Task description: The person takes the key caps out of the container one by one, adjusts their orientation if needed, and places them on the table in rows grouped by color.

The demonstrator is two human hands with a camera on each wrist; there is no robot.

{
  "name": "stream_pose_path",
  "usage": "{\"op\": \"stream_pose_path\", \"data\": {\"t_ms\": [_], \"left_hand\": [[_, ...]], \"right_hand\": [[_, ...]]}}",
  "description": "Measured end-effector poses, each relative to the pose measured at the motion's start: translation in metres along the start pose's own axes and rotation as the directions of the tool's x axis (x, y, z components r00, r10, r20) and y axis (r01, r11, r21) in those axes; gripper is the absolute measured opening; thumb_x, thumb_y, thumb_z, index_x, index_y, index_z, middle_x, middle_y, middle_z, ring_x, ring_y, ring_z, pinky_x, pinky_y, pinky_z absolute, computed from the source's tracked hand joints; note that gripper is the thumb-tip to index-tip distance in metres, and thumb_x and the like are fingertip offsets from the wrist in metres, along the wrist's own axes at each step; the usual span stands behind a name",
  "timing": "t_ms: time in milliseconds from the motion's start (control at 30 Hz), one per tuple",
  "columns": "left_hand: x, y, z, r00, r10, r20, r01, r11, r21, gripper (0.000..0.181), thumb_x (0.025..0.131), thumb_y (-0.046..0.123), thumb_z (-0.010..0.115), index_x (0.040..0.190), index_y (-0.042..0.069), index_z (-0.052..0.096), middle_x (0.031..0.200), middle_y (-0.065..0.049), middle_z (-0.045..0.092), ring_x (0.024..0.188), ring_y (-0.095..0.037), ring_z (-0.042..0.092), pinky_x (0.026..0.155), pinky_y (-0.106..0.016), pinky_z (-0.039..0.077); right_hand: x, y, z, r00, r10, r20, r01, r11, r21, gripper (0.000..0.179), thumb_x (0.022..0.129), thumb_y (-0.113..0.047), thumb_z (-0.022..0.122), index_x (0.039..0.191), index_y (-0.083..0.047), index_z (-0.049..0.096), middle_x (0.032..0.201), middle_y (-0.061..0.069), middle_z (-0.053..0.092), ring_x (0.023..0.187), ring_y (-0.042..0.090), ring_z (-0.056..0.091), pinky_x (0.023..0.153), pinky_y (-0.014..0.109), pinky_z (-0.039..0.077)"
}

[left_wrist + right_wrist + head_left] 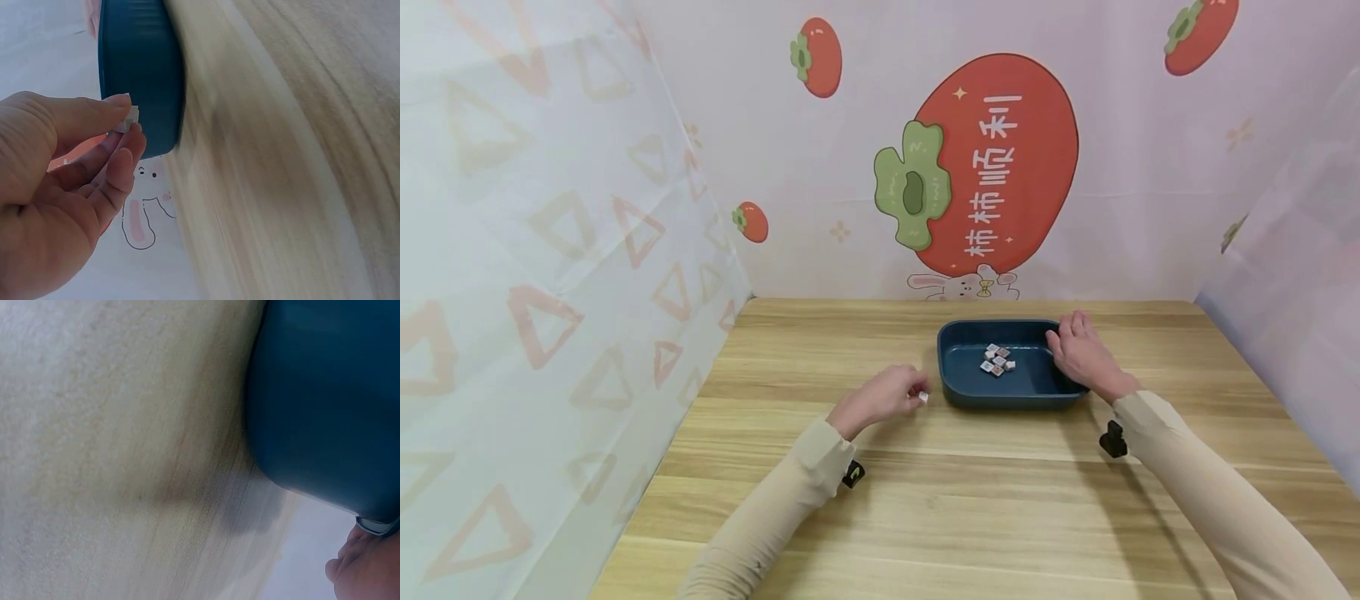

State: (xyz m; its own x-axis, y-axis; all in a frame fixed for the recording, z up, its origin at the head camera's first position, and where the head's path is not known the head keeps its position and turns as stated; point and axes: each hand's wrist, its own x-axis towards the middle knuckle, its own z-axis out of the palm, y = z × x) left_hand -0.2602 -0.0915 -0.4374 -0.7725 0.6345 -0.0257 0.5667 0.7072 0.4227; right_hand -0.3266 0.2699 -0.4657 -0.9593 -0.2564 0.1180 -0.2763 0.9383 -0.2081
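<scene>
A small white block is pinched between the thumb and fingertips of my left hand, just left of the dark blue tray. In the left wrist view, the white block shows at the fingertips with the tray wall behind it. Several similar small blocks, white with coloured markings, lie in a loose cluster inside the tray. My right hand holds the tray's right rim, thumb toward the inside. In the right wrist view, only part of that hand shows below the rim.
The wooden table extends around the tray. A patterned backdrop stands behind it, and a white patterned sheet hangs at the left. A black wrist device sits under the right sleeve.
</scene>
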Motion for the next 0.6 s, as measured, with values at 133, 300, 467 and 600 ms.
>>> {"op": "stream_pose_path", "data": {"t_ms": [133, 300, 467, 600], "left_hand": [[-0.002, -0.001, 0.002, 0.998, 0.008, 0.057, -0.009, 1.000, 0.017, 0.012, 0.092, 0.011, 0.066, 0.103, 0.007, 0.069, 0.094, -0.001, 0.068, 0.082, -0.009, 0.057, 0.076, -0.021, 0.049], [-0.003, -0.002, 0.004, 0.994, 0.010, 0.107, -0.015, 0.999, 0.042, 0.011, 0.093, 0.014, 0.066, 0.103, 0.008, 0.070, 0.093, 0.001, 0.066, 0.081, -0.009, 0.055, 0.075, -0.021, 0.048], [-0.004, -0.006, 0.010, 0.990, 0.013, 0.140, -0.023, 0.998, 0.067, 0.008, 0.092, 0.013, 0.067, 0.100, 0.011, 0.069, 0.091, 0.002, 0.065, 0.080, -0.008, 0.054, 0.072, -0.020, 0.047], [-0.006, -0.009, 0.014, 0.989, 0.020, 0.147, -0.031, 0.997, 0.074, 0.007, 0.090, 0.013, 0.069, 0.097, 0.012, 0.069, 0.088, 0.004, 0.064, 0.079, -0.008, 0.055, 0.071, -0.020, 0.047]], "right_hand": [[0.000, 0.001, -0.001, 1.000, 0.010, 0.024, -0.010, 1.000, 0.005, 0.063, 0.108, -0.029, 0.024, 0.140, 0.026, 0.021, 0.148, 0.049, 0.013, 0.140, 0.061, 0.013, 0.116, 0.062, 0.014], [0.000, 0.000, -0.003, 1.000, 0.000, 0.008, 0.000, 1.000, 0.014, 0.061, 0.107, -0.025, 0.026, 0.139, 0.027, 0.022, 0.147, 0.049, 0.014, 0.140, 0.060, 0.013, 0.116, 0.062, 0.014], [0.001, 0.000, -0.001, 1.000, -0.004, 0.003, 0.004, 1.000, 0.004, 0.062, 0.107, -0.026, 0.025, 0.139, 0.027, 0.023, 0.147, 0.049, 0.015, 0.140, 0.060, 0.014, 0.117, 0.061, 0.015], [0.001, 0.001, -0.001, 1.000, 0.004, 0.011, -0.004, 1.000, 0.021, 0.062, 0.107, -0.026, 0.025, 0.140, 0.027, 0.022, 0.148, 0.049, 0.013, 0.140, 0.060, 0.013, 0.117, 0.061, 0.014]]}}
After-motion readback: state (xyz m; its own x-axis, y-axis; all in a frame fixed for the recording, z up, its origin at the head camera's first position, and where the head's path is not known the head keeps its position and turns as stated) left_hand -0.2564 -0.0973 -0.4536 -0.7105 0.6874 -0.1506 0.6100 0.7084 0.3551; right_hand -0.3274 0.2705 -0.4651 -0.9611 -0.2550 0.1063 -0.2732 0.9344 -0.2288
